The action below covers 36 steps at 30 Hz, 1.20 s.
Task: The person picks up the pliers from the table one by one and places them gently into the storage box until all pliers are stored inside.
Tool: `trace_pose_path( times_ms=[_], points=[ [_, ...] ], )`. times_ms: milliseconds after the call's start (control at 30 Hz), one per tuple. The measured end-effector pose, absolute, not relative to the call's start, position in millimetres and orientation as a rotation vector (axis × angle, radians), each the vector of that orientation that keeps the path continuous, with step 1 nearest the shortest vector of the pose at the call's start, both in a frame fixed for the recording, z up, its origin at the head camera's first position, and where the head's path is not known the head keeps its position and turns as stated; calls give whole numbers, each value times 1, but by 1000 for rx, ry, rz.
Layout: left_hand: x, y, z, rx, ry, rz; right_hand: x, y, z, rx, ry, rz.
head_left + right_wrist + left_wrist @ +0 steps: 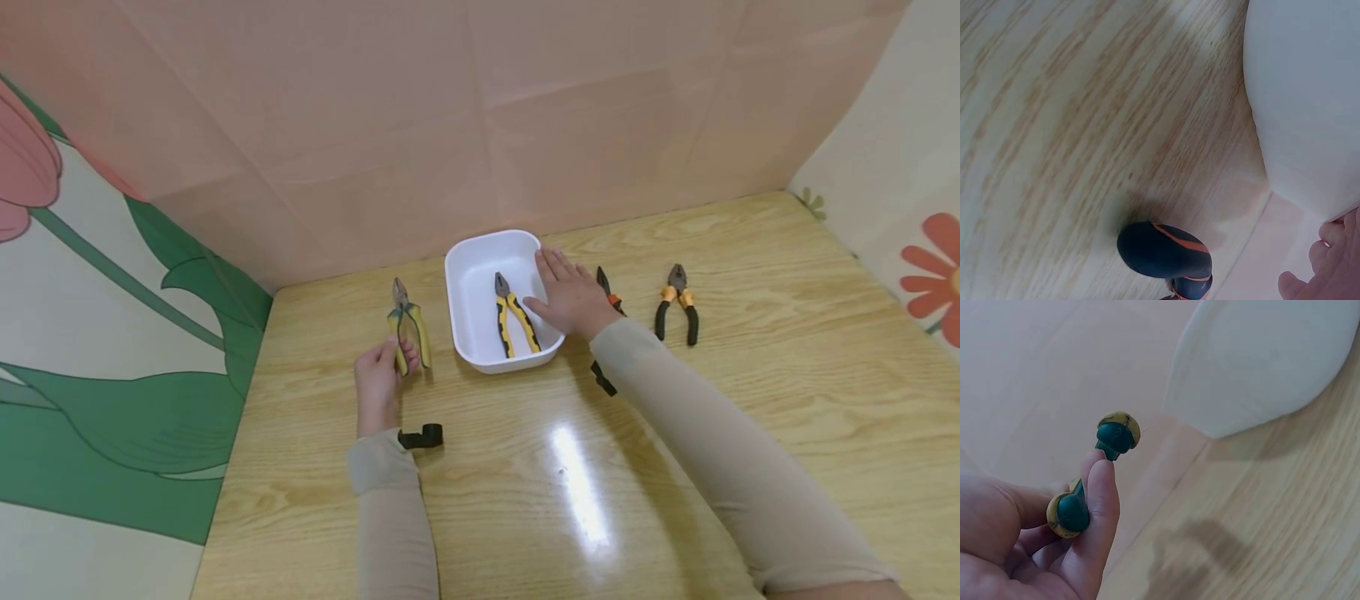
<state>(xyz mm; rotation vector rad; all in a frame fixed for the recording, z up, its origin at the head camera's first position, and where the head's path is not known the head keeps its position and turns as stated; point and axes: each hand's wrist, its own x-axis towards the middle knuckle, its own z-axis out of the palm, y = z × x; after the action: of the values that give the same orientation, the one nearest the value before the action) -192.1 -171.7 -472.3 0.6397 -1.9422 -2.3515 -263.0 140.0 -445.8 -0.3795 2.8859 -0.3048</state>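
Note:
My left hand (377, 385) holds a pair of pliers (422, 337) by one yellow-and-green handle, left of a white plastic basin (471, 312). The pliers' jaws point away from me, and their handles are spread. In the left wrist view the thumb and fingers pinch the handle (1073, 514), above the table. My right hand (573, 300) rests on the basin's right rim with its fingers straight and the thumb over the inside. Inside the basin lies a pair of yellow-and-black pliers (502, 323).
Black pliers with red-orange marks (604, 281) lie right of the basin, partly hidden by my right arm. Farther right are pliers with orange-and-black handles (692, 325). A pink-covered wall (360, 125) stands behind the wooden table (495, 467).

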Motion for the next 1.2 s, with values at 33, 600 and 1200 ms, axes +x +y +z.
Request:
trace_pose_path(
  times_ms=[33,600,1200],
  points=[
    [-192,-171,-471,639,-1934,-2356,-263,140,-446,-376,2885,-308],
    [-190,-157,-457,583,-1895,-2410,-264,139,-448,-384,2886,-321],
    [-186,-138,-450,477,-1844,-2430,-263,138,-447,-378,2884,-317]
  ],
)
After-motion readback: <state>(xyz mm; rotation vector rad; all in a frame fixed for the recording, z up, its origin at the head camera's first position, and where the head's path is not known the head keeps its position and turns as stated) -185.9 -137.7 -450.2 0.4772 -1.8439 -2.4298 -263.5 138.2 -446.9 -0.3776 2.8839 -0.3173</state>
